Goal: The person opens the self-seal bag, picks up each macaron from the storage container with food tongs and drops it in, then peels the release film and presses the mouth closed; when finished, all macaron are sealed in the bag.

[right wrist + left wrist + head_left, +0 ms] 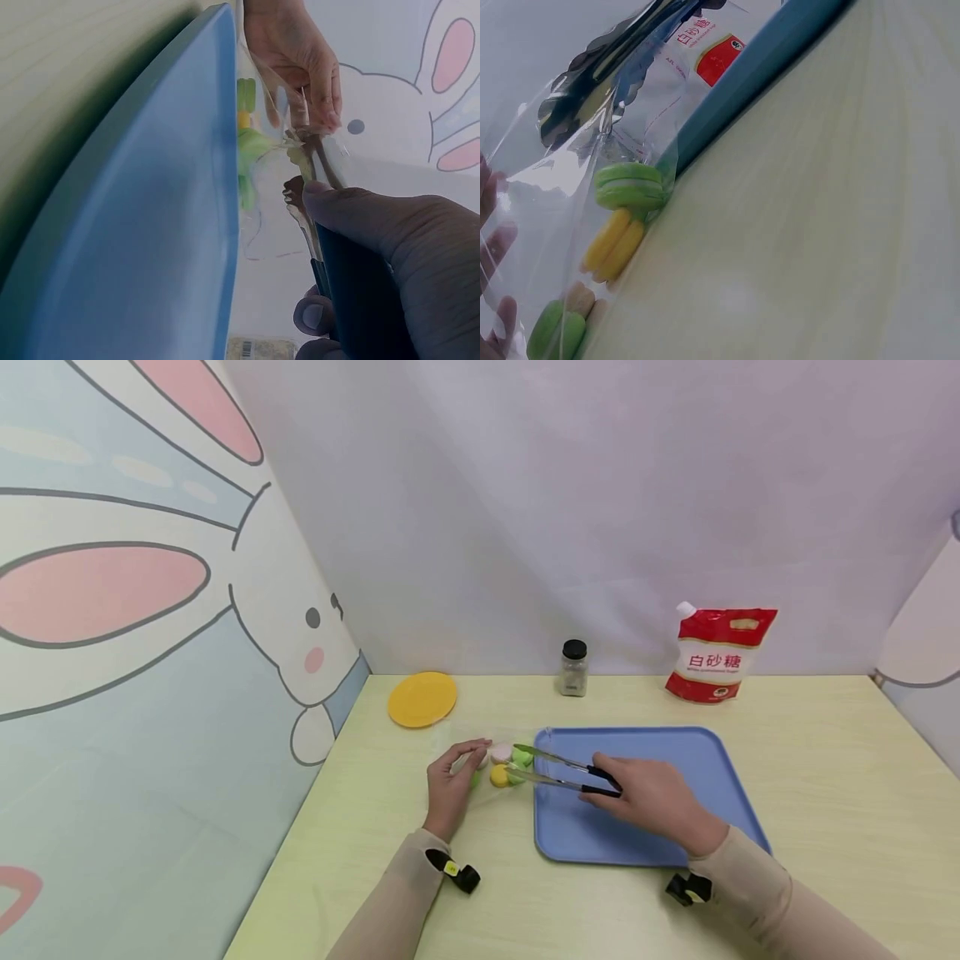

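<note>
Beige sleeves [397,889] end in a right hand [656,793], fingers curled round tongs [572,785], and a left hand [450,789] pinching a clear bag [562,176]; left of the blue tray [637,850], macarons [500,776] already lie bagged, withdrawing the tongs seemingly undone.

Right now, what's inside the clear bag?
Green, yellow and pale pink macarons. From above, the left hand partly covers some, and I can't tell whether the tongs reach inside.

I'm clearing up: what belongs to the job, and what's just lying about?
In use:
tongs, in the right hand
clear plastic bag, at the left hand
macarons by the tongs' tips
blue tray, probably

Apparently just lying about:
yellow plate
black-lidded jar
red-and-white pouch
</note>
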The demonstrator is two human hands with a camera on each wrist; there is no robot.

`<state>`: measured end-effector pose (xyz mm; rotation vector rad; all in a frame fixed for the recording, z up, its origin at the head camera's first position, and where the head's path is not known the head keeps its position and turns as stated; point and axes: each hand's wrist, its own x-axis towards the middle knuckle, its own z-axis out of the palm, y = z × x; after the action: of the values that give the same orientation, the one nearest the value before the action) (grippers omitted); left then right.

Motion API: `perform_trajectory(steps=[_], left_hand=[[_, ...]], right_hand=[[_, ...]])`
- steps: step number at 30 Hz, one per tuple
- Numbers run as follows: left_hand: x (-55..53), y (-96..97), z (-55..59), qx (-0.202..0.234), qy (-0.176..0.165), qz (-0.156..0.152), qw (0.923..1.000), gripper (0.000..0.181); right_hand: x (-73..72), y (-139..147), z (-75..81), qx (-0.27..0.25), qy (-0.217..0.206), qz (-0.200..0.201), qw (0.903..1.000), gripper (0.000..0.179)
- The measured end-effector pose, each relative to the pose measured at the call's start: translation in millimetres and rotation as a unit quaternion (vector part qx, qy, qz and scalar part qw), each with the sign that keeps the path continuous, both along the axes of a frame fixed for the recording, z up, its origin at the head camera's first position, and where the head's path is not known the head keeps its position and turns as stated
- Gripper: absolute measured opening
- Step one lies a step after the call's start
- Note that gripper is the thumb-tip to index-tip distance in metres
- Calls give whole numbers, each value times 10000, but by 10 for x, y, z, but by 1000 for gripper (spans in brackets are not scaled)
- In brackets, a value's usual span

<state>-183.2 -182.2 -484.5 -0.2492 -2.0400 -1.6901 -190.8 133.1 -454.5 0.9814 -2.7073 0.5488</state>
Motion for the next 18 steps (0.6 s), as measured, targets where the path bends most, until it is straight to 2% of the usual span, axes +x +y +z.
perform_trajectory(steps=[5, 8, 11, 13, 15, 16, 18], left_hand=[[-5, 11, -13, 71, -47, -119, 9999, 12], [-52, -6, -113, -5, -55, -183, 9998, 14], [-101, -31, -206, -220, 33, -117, 9997, 15], [-127, -55, -254, -385, 188, -70, 9991, 16], [-142, -72, -260, -626, 354, 6, 9974, 17], [-154, -83, -262, -768, 469, 31, 9959, 18], [-181, -99, -236, -1051, 651, 66, 9923, 20]], right_hand=[[65, 189, 23, -168, -302, -212, 9992, 43], [170, 448, 45, -486, -655, -634, 9947, 47], [264, 800, 24, -1094, -920, -1221, 9822, 51], [317, 1064, -18, -1451, -981, -1761, 9687, 55], [370, 1339, -90, -1687, -1101, -2391, 9499, 60], [404, 1471, -135, -1722, -1169, -2768, 9381, 62], [477, 1714, -225, -1710, -1451, -3564, 9070, 71]])
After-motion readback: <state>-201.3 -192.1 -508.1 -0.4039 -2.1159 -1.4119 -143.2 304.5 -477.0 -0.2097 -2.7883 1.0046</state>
